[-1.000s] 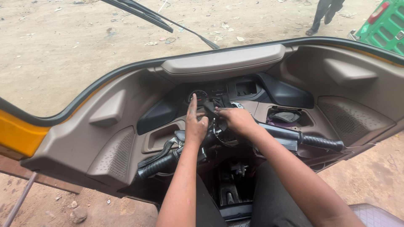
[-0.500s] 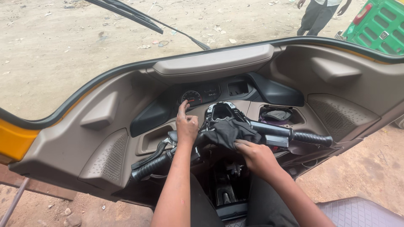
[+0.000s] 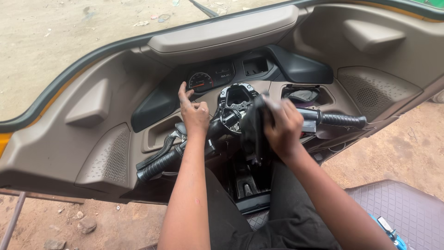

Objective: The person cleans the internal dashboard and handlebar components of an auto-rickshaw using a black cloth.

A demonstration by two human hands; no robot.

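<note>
The dashboard point(image 3: 92, 153) of a small three-wheeled vehicle fills the view, beige-brown, with sandy ground behind the windshield. Across its lower part runs the handlebar point(image 3: 222, 129), whose long axis goes from the lower left up to the right. The left grip point(image 3: 159, 165) points down toward the left and the right grip point(image 3: 343, 120) points out to the right. In the middle of the handlebar there is an open black housing point(image 3: 237, 104), and above it sits the round speedometer point(image 3: 200, 82).

The right hand point(image 3: 281, 127) is clenched around a black cover point(image 3: 253, 132). This is a dark, curved piece that hangs just to the right of the open housing and below it, with its long side nearly upright. The fingers wrap the upper edge of the cover, and the hand is a little blurred, so the exact finger placement I cannot tell.

The left hand point(image 3: 194, 115) rests on the handlebar just left of the housing. Its fingers are released and half curled, the forefinger raised toward the speedometer, and it grasps nothing that I can see.

The cover lies between the two hands, touching the right one and apart from the left one. The housing is up and to the left of the right fingers.
</note>
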